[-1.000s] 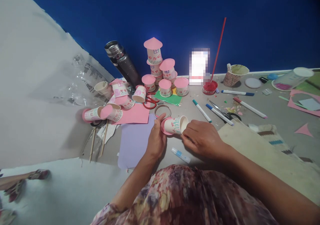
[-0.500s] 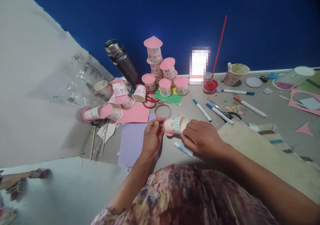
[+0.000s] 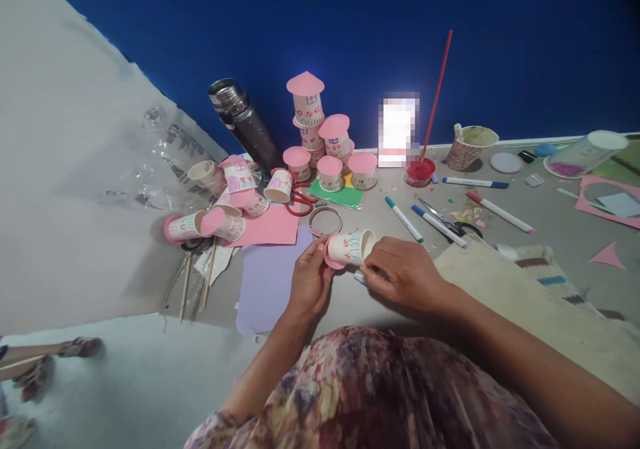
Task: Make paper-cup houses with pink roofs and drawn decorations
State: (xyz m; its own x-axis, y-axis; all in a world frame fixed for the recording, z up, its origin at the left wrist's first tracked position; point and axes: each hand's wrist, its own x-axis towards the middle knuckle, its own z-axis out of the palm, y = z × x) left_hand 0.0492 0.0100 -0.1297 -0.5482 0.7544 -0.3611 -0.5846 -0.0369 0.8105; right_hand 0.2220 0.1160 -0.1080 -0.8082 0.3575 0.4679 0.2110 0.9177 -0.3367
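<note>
Holding tapered paper cup (image 3: 345,248) sideways near front edge of bench (image 3: 343,306). Gripping round pink paper piece (image 3: 335,262) with left hand (image 3: 310,277), pinching rim with right hand (image 3: 404,268).

Both hands up in front of the torso (image 3: 370,389), about level, facing each other, short gap between. Left hand (image 3: 309,277): palm turned inward, thumb (image 3: 316,253) uppermost, fingers bent in a light grip. Left wrist (image 3: 299,312) nearly straight; left forearm (image 3: 265,361) slants up and right. Right hand (image 3: 404,270): back of hand up, knuckles bent, fingers folded inward in a pinch, pointing left. Right wrist (image 3: 446,297) close to straight; right forearm (image 3: 515,346) long diagonal from lower right corner.
</note>
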